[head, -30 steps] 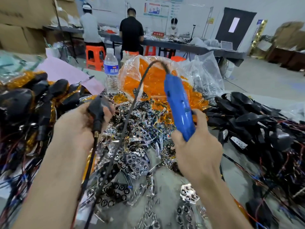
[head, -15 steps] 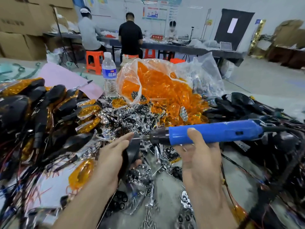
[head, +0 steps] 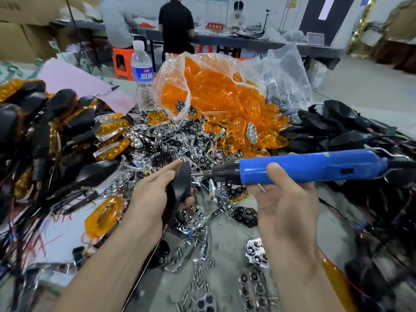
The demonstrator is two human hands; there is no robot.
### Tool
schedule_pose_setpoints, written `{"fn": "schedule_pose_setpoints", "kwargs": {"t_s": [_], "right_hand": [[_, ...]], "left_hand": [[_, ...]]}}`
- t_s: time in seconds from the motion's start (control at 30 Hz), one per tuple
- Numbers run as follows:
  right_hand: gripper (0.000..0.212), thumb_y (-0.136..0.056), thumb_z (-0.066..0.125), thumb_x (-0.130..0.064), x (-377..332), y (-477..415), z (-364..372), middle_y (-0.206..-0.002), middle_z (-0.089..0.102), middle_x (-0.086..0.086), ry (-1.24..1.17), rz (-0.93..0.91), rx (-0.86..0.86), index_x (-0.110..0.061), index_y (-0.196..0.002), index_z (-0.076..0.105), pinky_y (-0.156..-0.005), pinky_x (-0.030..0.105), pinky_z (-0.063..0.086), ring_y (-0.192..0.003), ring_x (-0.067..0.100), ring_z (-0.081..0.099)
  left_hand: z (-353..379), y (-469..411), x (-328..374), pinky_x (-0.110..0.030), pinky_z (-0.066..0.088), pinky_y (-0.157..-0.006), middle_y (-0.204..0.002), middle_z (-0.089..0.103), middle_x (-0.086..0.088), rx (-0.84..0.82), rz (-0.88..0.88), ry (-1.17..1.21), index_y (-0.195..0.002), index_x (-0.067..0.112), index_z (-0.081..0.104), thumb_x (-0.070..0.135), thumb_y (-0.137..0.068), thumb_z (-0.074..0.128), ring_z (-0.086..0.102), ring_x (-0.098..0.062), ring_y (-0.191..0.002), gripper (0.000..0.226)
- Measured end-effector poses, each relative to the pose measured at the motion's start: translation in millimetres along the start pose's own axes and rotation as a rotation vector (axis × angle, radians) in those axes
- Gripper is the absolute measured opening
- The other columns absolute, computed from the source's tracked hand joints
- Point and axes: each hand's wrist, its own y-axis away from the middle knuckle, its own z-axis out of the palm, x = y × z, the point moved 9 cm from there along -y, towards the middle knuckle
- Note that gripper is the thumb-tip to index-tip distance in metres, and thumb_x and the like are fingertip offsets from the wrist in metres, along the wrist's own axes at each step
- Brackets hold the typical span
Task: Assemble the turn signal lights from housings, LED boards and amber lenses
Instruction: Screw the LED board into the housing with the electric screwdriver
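Black plastic, the turn signal housing (head: 181, 183) sits upright in the left hand (head: 153, 197), fingers curled around it, above the middle of the table (head: 227, 235). The right hand (head: 283, 199) grips a blue electric screwdriver (head: 304, 168) held level, thumb over the barrel, its bit touching the housing's side. Chrome reflector pieces (head: 171, 143) and loose screws (head: 200, 262) litter the table beneath. Behind lies a clear bag of amber lenses (head: 216, 91), with a water bottle (head: 143, 75) just left. Finished lights (head: 56, 122) pile left; bare housings (head: 337, 124) pile right.
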Motion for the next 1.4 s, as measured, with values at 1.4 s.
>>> {"fn": "schedule_pose_setpoints", "kwargs": {"t_s": [1.4], "right_hand": [[0.064, -0.076, 0.052, 0.023, 11.8, 9.7, 33.6, -0.110, 0.066, 0.022, -0.110, 0.130, -0.605, -0.014, -0.128, 0.048, -0.116, 0.064, 0.038, -0.124, 0.044, 0.056]], "left_hand": [[-29.6, -4.6, 28.5, -0.025, 0.048, -0.036, -0.080, 0.077, -0.019, 0.059, 0.027, -0.404, -0.106, 0.024, 0.079, 0.013, -0.106, 0.048, 0.070, -0.031, -0.058, 0.033]]}}
